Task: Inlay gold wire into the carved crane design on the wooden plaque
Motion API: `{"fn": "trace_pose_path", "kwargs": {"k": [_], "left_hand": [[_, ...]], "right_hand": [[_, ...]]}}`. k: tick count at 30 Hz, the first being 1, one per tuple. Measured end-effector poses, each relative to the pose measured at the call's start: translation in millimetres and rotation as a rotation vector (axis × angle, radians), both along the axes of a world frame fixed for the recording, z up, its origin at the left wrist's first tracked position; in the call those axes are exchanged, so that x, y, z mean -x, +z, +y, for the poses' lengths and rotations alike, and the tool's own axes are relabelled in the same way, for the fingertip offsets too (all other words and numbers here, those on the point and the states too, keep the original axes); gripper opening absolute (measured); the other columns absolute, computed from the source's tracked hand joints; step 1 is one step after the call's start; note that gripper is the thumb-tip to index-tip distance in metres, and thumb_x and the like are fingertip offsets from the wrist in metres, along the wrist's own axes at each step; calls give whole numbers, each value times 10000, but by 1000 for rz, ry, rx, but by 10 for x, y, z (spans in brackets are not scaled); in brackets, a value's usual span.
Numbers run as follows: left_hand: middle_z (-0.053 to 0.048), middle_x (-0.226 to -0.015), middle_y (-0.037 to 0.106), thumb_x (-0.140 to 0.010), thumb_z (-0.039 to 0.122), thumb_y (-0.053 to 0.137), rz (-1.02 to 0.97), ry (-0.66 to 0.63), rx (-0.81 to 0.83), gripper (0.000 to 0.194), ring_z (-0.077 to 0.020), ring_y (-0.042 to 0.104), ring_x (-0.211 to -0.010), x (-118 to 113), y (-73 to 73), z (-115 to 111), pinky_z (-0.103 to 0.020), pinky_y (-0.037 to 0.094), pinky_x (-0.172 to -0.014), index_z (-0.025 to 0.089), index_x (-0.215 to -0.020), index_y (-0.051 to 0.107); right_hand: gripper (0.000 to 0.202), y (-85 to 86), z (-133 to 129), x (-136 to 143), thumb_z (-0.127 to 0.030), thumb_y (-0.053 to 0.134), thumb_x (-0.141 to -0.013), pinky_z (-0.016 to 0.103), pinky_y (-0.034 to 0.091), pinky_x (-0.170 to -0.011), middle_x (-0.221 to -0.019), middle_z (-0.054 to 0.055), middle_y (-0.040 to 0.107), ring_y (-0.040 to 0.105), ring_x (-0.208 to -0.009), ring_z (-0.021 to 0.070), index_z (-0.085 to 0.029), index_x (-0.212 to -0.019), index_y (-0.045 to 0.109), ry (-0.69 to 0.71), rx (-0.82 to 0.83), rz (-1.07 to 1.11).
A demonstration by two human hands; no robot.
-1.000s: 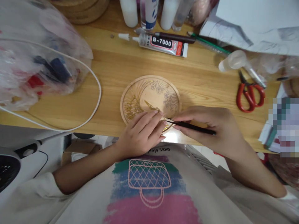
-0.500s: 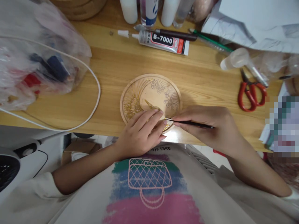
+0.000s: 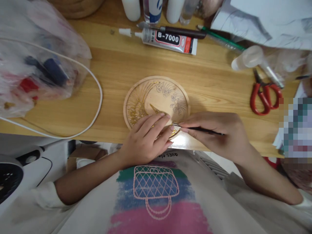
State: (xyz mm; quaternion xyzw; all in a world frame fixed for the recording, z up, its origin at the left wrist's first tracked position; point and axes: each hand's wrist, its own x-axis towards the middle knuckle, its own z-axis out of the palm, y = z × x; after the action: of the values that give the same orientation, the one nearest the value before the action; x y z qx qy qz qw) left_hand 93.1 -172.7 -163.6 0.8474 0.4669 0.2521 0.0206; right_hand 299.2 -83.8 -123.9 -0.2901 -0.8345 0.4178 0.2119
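Note:
A round wooden plaque [image 3: 159, 97] lies near the table's front edge, with gold lines forming wings and a bird's head on its left and middle, and drawn wave-like lines at its upper right. Spread over its lower part, my left hand [image 3: 147, 136] rests with the fingers out and covers some of the gold pattern. My right hand [image 3: 216, 131] pinches a thin dark tool [image 3: 204, 129] between thumb and fingers. The tool's metal tip is at the plaque's lower right, close to my left fingertips and a bit of gold.
Behind the plaque lie a B-7000 glue tube [image 3: 169, 39], a dark-handled tool [image 3: 182, 32] and a green pencil [image 3: 223, 39], with bottles [image 3: 153, 11] beyond. Red-handled pliers [image 3: 265, 97] are at the right. A plastic bag [image 3: 46, 61] and white cable [image 3: 100, 97] occupy the left.
The view has shifted slightly, so the table items appear a little displaced. Both hands keep nearly the same place on and beside the plaque, the tool still in my right hand.

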Motion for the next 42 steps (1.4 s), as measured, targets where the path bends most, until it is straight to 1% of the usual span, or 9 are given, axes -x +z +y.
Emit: {"fn": "trace_pose_path", "kwargs": {"k": [6, 9, 14, 20, 23, 28, 34, 38, 42], "left_hand": [[-166, -1227, 665, -914, 348, 603, -22, 0, 14, 310, -287, 614, -1171, -3, -31, -10, -415, 506, -965, 139, -1139, 648], [-166, -1226, 664, -912, 341, 604, -28, 4, 10, 309, -287, 615, -1169, -5, -28, -6, -412, 506, -961, 141, -1144, 645], [-150, -1213, 674, -923, 348, 584, 8, 7, -6, 294, -273, 622, -1158, 1, -15, 2, -397, 510, -953, 153, -1135, 644], [-167, -1184, 680, -912, 341, 596, 6, 3, -24, 284, -290, 633, -1122, 2, -20, 10, -411, 520, -926, 133, -1094, 663], [-151, -1159, 692, -909, 338, 601, 3, 13, -40, 262, -286, 643, -1103, -4, -20, 16, -406, 533, -913, 141, -1067, 670], [-168, -1158, 687, -904, 323, 611, -9, 2, -26, 265, -295, 641, -1105, 1, -19, 13, -415, 527, -913, 125, -1070, 668], [-153, -1201, 673, -914, 322, 594, -14, 8, -6, 264, -280, 623, -1141, 0, -30, 0, -407, 506, -937, 147, -1102, 654], [-164, -1182, 676, -915, 322, 593, -17, 4, -11, 270, -285, 624, -1134, -2, -33, 6, -411, 509, -931, 131, -1093, 660], [-151, -1184, 677, -913, 330, 597, -7, 2, -8, 267, -283, 624, -1131, 3, -27, 11, -413, 516, -922, 143, -1091, 665]], "right_hand": [[182, -7, -69, 6, -178, 683, -861, 274, 597, -639, -847, -28, 766, 735, -755, 159, -306, -987, 711, -50, -47, -37], [196, -5, -118, 12, -162, 674, -865, 274, 601, -649, -863, -26, 767, 734, -758, 153, -310, -991, 703, -84, -52, -46], [190, -5, -189, 26, -123, 676, -852, 256, 604, -684, -883, -8, 772, 732, -780, 141, -259, -982, 702, -126, -65, -23], [166, 12, -228, 34, -130, 657, -867, 258, 603, -700, -911, 2, 774, 733, -791, 137, -242, -981, 706, -161, -52, -34], [142, 12, -222, 24, -139, 662, -868, 239, 593, -699, -904, 1, 774, 730, -783, 126, -222, -975, 705, -153, -44, -35], [97, 10, -192, 10, -154, 671, -866, 211, 570, -697, -875, 15, 767, 722, -786, 114, -185, -952, 704, -131, -32, -39], [99, 7, -178, 11, -160, 678, -859, 215, 566, -713, -875, 17, 767, 720, -785, 120, -193, -947, 710, -132, -19, -42], [97, 7, -189, 25, -168, 674, -864, 220, 568, -703, -859, -4, 765, 715, -769, 117, -219, -939, 707, -144, -21, -52], [98, 21, -218, 47, -166, 678, -860, 219, 568, -691, -863, -14, 765, 708, -742, 109, -229, -929, 708, -186, -11, -63]]}}
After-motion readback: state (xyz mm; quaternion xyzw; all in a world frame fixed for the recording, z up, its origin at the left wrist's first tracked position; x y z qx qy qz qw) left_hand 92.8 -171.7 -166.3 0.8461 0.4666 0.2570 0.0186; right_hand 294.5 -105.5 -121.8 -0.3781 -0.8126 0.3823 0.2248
